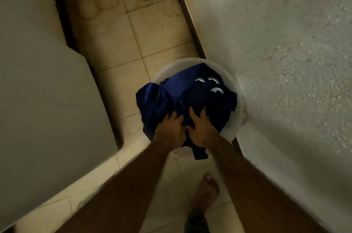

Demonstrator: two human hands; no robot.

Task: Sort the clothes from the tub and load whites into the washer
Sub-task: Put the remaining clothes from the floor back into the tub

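The left hand (pixel 170 128) and right hand (pixel 200 128) lie spread on dark blue clothes (pixel 171 95) in the white tub (pixel 169 70) on the floor; whether they grip, I cannot tell. It is best to lift one piece and look for whites underneath.

Single head camera looks steeply down, close over the tub (pixel 171 69) and floor (pixel 114 46).

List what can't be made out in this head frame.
All head view.
Whites in the tub: dark blue clothes cover whatever lies beneath.
Left hand, right hand: fingertips sunk in cloth folds, grip unclear.
Washer: cut by left edge, no opening shows.
Silver print: folded, unreadable.
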